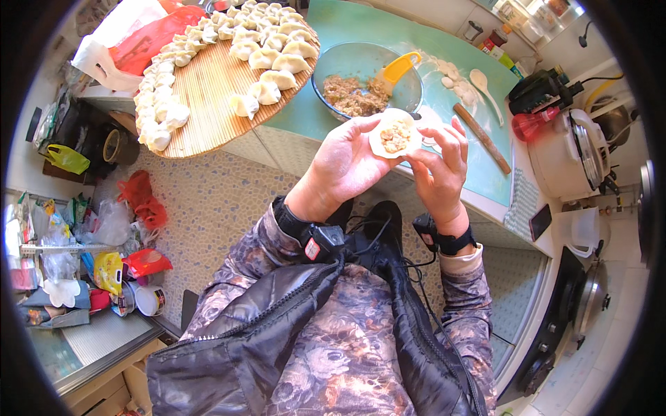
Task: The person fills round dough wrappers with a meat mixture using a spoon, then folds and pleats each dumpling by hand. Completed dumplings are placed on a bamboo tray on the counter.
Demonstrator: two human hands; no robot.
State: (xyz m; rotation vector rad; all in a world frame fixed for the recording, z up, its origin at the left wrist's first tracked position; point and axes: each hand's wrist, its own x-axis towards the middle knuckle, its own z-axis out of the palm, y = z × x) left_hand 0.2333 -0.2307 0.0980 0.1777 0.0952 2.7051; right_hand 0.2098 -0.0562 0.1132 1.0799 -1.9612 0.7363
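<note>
A round dumpling wrapper with a mound of minced filling at its centre is held up between both hands. My left hand supports it from the left, thumb at its edge and palm turned up. The fingertips of my right hand pinch its lower right edge. Just beyond stands a glass bowl of minced filling, a yellow-handled spatula leaning in it. To the left, a round slatted tray carries rows of folded dumplings. Part of another wrapper shows behind my right hand.
On the green mat lie floured dough pieces, a white spoon and a wooden rolling pin. A rice cooker and a phone sit at right. The tray overhangs the counter edge. Cables hang near my right wrist.
</note>
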